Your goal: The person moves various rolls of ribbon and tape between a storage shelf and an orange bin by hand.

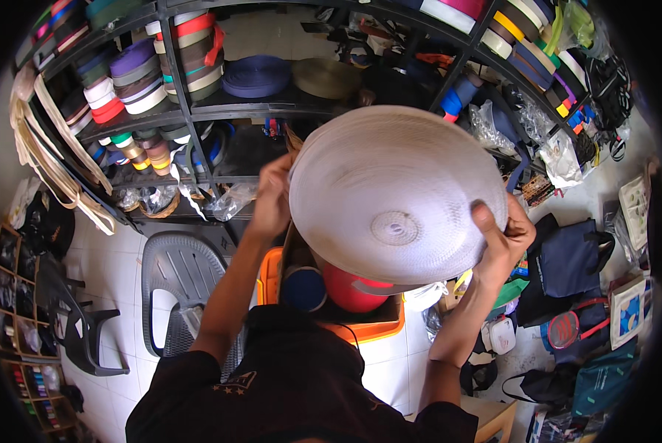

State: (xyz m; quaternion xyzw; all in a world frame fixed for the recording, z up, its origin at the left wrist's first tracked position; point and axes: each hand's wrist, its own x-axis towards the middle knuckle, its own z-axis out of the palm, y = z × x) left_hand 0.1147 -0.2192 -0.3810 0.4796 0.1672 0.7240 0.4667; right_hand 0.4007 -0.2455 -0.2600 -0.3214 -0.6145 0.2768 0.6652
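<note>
A large flat roll of pale grey webbing (397,184) is held up in front of me, tilted so that one wound face shows. My left hand (273,196) grips its left edge, with the fingertips partly hidden behind the rim. At the lower right edge my right hand (504,240) is closed on it, thumb on the face and fingers behind. Below the roll stands an orange crate (379,331) with a box in it. A red roll (345,289) and a dark blue roll (303,289) lie inside, partly covered by the webbing.
Black shelving (272,111) with webbing rolls in many colours spans the far side. A grey plastic chair (179,266) stands left of the crate, a darker chair (80,317) farther left. Bags (567,258) and packets crowd the right. Pale straps (43,148) hang at the far left.
</note>
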